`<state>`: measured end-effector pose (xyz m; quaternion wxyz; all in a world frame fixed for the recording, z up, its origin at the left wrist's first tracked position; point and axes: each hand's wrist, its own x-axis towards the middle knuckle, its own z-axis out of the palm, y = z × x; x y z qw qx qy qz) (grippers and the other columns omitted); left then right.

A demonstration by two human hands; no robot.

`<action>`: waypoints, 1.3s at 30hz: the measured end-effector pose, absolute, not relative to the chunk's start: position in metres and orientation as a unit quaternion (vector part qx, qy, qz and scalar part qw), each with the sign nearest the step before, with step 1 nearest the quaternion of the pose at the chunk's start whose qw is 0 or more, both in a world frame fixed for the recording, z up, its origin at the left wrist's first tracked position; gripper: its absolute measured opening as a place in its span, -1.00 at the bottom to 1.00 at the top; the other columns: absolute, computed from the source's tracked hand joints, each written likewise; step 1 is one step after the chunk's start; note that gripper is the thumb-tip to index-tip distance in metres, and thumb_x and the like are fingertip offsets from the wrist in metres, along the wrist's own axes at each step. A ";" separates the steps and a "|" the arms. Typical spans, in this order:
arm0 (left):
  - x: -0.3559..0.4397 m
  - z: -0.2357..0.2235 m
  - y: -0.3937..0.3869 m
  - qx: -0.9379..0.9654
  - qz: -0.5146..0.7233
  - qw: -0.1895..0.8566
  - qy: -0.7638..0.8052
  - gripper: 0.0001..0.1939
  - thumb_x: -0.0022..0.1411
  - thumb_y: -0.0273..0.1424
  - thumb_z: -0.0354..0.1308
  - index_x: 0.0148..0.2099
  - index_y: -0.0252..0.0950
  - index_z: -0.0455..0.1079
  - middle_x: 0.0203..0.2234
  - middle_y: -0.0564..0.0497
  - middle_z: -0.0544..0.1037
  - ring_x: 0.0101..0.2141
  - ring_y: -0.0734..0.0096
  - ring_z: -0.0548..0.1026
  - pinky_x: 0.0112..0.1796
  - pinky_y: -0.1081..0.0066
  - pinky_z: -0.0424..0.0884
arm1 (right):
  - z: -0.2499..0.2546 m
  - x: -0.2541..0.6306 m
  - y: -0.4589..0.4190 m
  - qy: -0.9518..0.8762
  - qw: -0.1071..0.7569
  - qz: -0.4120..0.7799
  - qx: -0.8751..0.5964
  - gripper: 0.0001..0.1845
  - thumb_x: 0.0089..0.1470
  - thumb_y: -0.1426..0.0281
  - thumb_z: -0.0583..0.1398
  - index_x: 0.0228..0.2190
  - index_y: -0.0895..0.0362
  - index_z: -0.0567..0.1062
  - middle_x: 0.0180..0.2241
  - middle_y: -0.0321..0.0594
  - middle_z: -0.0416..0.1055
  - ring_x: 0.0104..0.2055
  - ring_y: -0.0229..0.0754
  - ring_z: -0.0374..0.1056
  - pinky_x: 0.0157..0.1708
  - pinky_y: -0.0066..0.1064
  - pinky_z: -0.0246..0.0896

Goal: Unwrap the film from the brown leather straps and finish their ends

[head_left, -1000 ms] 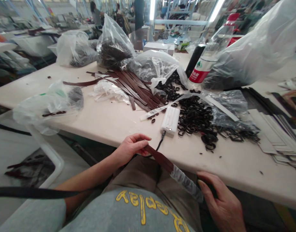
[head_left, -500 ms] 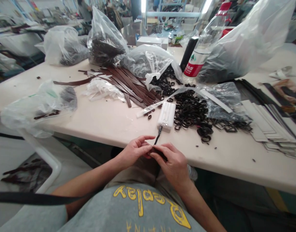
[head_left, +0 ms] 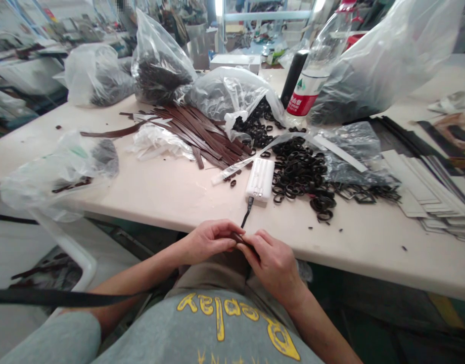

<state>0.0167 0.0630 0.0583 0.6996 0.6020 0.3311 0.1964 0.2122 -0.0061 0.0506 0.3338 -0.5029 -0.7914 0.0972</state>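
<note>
- Bag [head_left: 60, 172]: between 9 and 10 o'clock, taking the strip [head_left: 238, 238] as the middle of the dial and 12 as straight away from the person. It slumps over the near edge of the surface [head_left: 160, 184]; its thin film could snag a sweeping left forearm.
- Strips [head_left: 204, 129]: a loose brown heap between 11 and 12 o'clock, well beyond the hands.
- Left hand [head_left: 207, 241]: at 9 o'clock, pinching the strip between thumb and fingers.
- The strip itself: dark brown, held over the lap just off the near edge, mostly hidden by fingers. It looks light, thin and bendy, perhaps a little slick, likelier to crease than break; a flat thumb-and-finger grip close to the end should suit it best.
- Cable [head_left: 246, 215]: at 12 o'clock, dropping over the edge just beyond the fingertips, so a forward push may catch it. It plugs into the white box [head_left: 260, 179] on the surface.
- Right hand [head_left: 274, 260]: between 3 and 4 o'clock, thumb and fingers closed on the same strip.
- Rings [head_left: 298, 167]: a black pile between 1 and 2 o'clock, limiting forward reach.
- Boards [head_left: 429, 194]: stacked between 2 and 3 o'clock, well apart. Sideways room runs along the near edge towards 3 o'clock, past scattered dark crumbs.
</note>
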 end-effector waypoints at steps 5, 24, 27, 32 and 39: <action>0.018 0.061 0.069 0.818 0.174 0.447 0.317 -0.78 0.30 -0.35 0.14 -0.05 -0.19 0.54 -0.22 -0.06 0.65 -0.21 0.29 0.58 -0.14 0.39 0.41 | 0.052 0.216 -0.004 -0.799 0.331 0.059 -0.498 -0.73 0.36 0.37 0.06 -0.34 0.16 0.49 -0.47 -0.25 0.37 -0.46 -0.22 0.33 -0.44 -0.40 0.13; 0.041 0.057 0.208 0.922 0.156 0.175 0.309 -0.70 0.12 -0.60 0.16 -0.12 -0.26 0.56 -0.14 -0.13 0.53 -0.21 0.29 0.52 -0.15 0.37 0.39 | 0.040 0.245 -0.004 -0.716 0.397 0.128 -0.560 -0.83 0.29 0.39 0.13 -0.35 0.11 0.47 -0.49 -0.30 0.35 -0.45 -0.22 0.32 -0.44 -0.40 0.16; 0.043 0.058 0.214 0.938 0.110 0.166 0.283 -0.78 0.15 -0.57 0.13 -0.19 -0.28 0.56 -0.21 -0.12 0.55 -0.23 0.27 0.51 -0.17 0.38 0.38 | 0.038 0.245 -0.006 -0.709 0.397 0.129 -0.569 -0.84 0.29 0.38 0.14 -0.33 0.11 0.48 -0.47 -0.28 0.36 -0.43 -0.21 0.33 -0.42 -0.40 0.17; 0.045 0.063 0.212 0.905 0.162 0.222 0.325 -0.82 -0.01 -0.60 0.18 -0.31 -0.31 0.51 -0.42 -0.02 0.50 -0.41 0.39 0.43 -0.29 0.43 0.34 | 0.039 0.246 -0.005 -0.702 0.406 0.120 -0.574 -0.85 0.29 0.38 0.13 -0.33 0.10 0.47 -0.46 -0.28 0.37 -0.42 -0.21 0.34 -0.42 -0.40 0.19; 0.046 0.073 0.161 0.606 0.292 0.638 0.375 -0.64 0.02 -0.25 0.34 -0.15 -0.34 0.53 -0.45 -0.02 0.56 -0.47 0.45 0.47 -0.39 0.44 0.39 | 0.055 0.247 -0.002 -0.687 0.429 0.084 -0.581 -0.86 0.28 0.37 0.16 -0.35 0.09 0.47 -0.47 -0.30 0.37 -0.43 -0.21 0.35 -0.42 -0.40 0.19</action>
